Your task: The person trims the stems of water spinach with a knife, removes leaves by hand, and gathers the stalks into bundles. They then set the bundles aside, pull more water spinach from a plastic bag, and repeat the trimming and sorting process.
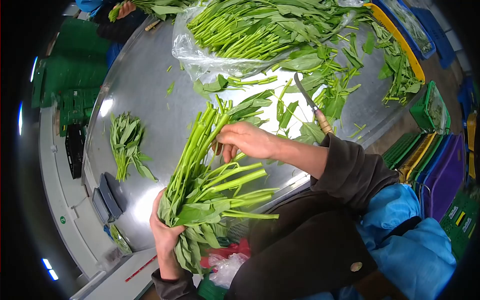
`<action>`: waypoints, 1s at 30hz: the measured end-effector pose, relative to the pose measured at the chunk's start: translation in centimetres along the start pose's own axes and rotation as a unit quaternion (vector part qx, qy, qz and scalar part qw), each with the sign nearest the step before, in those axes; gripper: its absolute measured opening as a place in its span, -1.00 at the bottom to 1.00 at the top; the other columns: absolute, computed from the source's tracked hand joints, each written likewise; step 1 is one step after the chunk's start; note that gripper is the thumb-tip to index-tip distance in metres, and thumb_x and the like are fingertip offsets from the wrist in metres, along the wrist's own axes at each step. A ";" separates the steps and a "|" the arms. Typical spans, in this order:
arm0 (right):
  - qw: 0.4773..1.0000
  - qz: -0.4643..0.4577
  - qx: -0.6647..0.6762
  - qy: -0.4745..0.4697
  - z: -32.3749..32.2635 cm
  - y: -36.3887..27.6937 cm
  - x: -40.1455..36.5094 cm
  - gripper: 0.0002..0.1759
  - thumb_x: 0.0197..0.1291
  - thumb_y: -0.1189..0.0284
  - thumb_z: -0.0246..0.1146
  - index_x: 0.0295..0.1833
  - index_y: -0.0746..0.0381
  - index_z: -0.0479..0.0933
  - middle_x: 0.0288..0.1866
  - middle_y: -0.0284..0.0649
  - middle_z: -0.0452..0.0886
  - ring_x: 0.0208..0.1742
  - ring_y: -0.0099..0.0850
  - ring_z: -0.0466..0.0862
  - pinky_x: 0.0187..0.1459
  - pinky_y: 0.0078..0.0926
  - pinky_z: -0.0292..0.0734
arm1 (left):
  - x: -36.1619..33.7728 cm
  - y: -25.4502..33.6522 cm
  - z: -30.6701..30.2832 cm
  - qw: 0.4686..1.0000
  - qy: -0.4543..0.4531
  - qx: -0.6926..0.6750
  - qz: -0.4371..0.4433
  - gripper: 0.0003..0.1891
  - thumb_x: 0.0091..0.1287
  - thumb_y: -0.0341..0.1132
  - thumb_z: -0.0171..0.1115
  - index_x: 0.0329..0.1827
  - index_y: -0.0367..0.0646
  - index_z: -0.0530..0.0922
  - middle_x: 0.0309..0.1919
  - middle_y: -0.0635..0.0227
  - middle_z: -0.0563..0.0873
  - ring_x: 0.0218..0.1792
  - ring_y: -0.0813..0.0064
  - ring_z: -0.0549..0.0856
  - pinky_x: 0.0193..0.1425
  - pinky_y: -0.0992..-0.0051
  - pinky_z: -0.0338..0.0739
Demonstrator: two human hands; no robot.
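Left hand [167,235]: its fingers ran out of sight behind the leafy bunch [197,145].
Right hand [250,140]: whether its curled fingers gripped a stem could not be told.
Heaped greens [270,30]: cut off by the upper edge.
Co-worker's hand [127,9]: its owner lay mostly out of frame.
Wall sign [62,219]: too small to read.

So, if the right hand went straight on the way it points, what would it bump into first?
Probably the stems of the leafy bunch in the left hand; the right hand looks close, perhaps touching, but depth is unclear.
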State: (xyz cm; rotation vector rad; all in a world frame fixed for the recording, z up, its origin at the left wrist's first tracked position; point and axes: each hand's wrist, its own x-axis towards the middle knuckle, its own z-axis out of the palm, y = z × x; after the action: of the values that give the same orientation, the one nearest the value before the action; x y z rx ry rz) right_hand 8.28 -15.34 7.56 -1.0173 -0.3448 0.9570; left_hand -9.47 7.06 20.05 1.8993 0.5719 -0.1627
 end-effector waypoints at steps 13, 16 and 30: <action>0.810 0.068 -0.523 0.258 -7.8 -4.5 -3.5 -0.41 0.31 -0.06 0.04 -0.24 0.32 0.60 -0.38 -0.02 0.63 -0.26 -0.20 0.71 -0.22 -0.23 0.55 | -1.1 -0.7 -0.2 0.998 0.040 0.048 -0.007 -0.10 -0.26 -0.75 0.27 0.35 -0.35 0.30 0.10 0.24 0.59 0.11 0.44 0.58 0.29 0.47 0.39; 0.887 0.137 -0.440 -0.044 -2.4 -5.1 -4.2 -0.56 0.37 0.11 0.05 -0.03 0.24 0.63 -0.26 -0.01 0.67 -0.21 -0.13 0.67 -0.13 -0.28 0.53 | -0.6 -0.5 0.3 0.995 0.030 0.091 -0.007 -0.10 -0.26 -0.75 0.29 0.35 -0.35 0.30 0.08 0.24 0.60 0.10 0.45 0.59 0.28 0.48 0.39; 0.967 0.144 -0.200 -0.063 -5.5 2.4 -7.0 -0.25 0.30 -0.19 -0.02 0.26 0.23 0.46 -0.07 -0.17 0.68 0.00 -0.32 0.63 0.01 -0.26 0.53 | -1.4 -1.9 0.2 0.995 0.079 0.056 0.004 -0.12 -0.26 -0.76 0.23 0.34 -0.34 0.31 0.07 0.24 0.60 0.07 0.43 0.60 0.26 0.49 0.41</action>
State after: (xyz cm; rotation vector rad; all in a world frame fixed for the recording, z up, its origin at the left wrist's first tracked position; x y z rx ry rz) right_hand 6.65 -23.63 3.91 -1.4050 -0.5196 1.2470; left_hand -11.50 7.01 18.90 2.0349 0.6746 -0.0403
